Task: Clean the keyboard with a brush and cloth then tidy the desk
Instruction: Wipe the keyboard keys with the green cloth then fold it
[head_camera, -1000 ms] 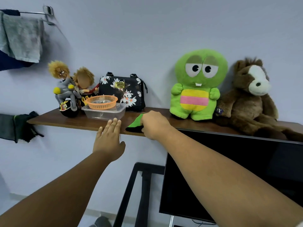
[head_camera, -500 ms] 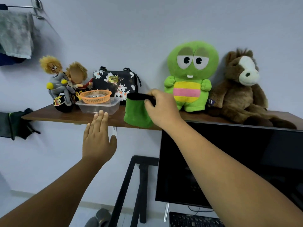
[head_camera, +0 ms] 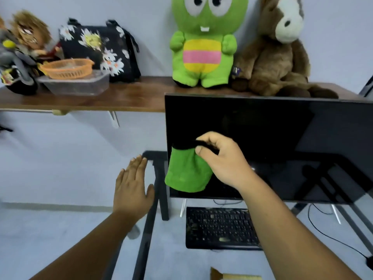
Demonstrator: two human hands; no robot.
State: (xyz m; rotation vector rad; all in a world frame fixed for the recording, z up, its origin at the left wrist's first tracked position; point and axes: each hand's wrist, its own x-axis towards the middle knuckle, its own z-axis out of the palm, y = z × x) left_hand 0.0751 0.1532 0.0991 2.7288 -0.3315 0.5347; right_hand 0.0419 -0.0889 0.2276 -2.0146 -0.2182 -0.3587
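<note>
My right hand (head_camera: 224, 160) pinches the black top edge of a green cloth (head_camera: 186, 172), which hangs down in front of the dark monitor (head_camera: 282, 138). Left of it, my left hand (head_camera: 133, 188) is held flat and open, palm down, holding nothing. Below the monitor a black keyboard (head_camera: 220, 227) lies on the glass desk, with light specks of dirt on its keys; my right forearm covers its right end. A tan object, possibly a brush (head_camera: 236, 276), shows at the bottom edge.
A wooden shelf (head_camera: 121, 98) above the monitor carries a green plush (head_camera: 203, 41), a brown plush horse (head_camera: 280, 55), a floral bag (head_camera: 101, 49), an orange basket (head_camera: 67, 68) on a clear container and dolls. The desk has a black frame (head_camera: 159, 184). A cable (head_camera: 331, 235) trails right.
My right hand lifted the green cloth off the shelf and brought it down in front of the monitor. The view tipped down, showing the keyboard. My left hand lowered with it.
</note>
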